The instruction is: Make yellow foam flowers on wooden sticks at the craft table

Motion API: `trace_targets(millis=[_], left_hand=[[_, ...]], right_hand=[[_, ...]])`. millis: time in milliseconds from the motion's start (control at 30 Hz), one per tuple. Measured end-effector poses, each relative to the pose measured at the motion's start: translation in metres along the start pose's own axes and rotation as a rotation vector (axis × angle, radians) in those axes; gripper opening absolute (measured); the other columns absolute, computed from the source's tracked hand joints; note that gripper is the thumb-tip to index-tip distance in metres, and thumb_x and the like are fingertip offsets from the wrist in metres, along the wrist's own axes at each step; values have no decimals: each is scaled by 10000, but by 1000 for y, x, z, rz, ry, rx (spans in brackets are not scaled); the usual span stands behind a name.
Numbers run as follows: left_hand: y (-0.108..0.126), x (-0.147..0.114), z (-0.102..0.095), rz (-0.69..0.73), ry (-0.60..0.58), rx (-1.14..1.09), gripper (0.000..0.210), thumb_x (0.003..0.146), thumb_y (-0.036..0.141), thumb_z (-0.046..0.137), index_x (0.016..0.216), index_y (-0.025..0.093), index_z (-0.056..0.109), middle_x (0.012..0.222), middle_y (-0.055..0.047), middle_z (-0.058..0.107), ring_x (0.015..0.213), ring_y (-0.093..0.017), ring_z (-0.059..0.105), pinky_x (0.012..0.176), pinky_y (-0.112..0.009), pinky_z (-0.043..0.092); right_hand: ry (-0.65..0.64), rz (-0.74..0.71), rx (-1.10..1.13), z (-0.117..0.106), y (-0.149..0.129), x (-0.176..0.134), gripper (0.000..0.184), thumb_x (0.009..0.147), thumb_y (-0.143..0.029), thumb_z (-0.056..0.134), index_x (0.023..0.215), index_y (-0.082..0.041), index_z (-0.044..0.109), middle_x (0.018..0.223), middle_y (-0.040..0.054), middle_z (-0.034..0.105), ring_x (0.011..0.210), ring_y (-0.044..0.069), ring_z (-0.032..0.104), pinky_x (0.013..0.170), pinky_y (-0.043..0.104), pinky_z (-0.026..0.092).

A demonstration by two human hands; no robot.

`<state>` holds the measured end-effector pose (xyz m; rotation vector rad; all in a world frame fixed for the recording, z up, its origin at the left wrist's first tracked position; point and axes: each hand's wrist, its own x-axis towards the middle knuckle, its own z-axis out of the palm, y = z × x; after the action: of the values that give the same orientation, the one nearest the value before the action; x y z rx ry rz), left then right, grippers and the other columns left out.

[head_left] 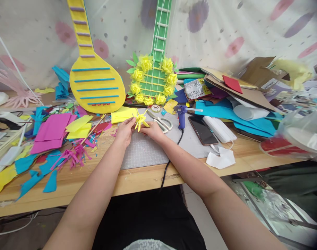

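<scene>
Left hand and right hand pinching a yellow paper flower over the mat, back from the middle of the tabletop's front edge; exact fingertip contact is unclear. A light, steady pinch should best avoid creasing it.

From my remote post I record a craft workspace, evidenced by a wooden desk bearing a cutting mat, scissors, glue gun, coloured scraps and instrument-shaped models.
</scene>
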<state>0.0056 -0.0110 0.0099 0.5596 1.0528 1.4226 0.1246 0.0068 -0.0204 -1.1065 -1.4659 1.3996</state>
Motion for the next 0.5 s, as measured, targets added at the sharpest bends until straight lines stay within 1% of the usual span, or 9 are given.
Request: trace_targets(millis=[167,300,500], left_hand=[[-1,1,0,33,29,32,190,573,203,743,704,135,622,669,-9,623,566,-87,545,563,-221,425],[0,-1,1,47,41,16,178,575,175,732,700,136,611,668,-2,619,565,-86,546,572,-225,436],[1,-2,2,50,55,12,174,575,158,728,696,135,604,674,-3,610,558,-92,542,545,-231,421]], right_hand=[[-34,-9,-51,0,2,0,131,589,-271,602,635,-149,612,510,-40,518,465,66,420,470,212,357],[-73,-39,-77,0,2,1,138,629,-274,561,643,-146,610,523,-37,520,463,63,422,466,205,352],[-136,-31,-75,2,0,-1,132,690,-240,506,650,-149,594,535,-30,525,467,60,437,473,200,368]])
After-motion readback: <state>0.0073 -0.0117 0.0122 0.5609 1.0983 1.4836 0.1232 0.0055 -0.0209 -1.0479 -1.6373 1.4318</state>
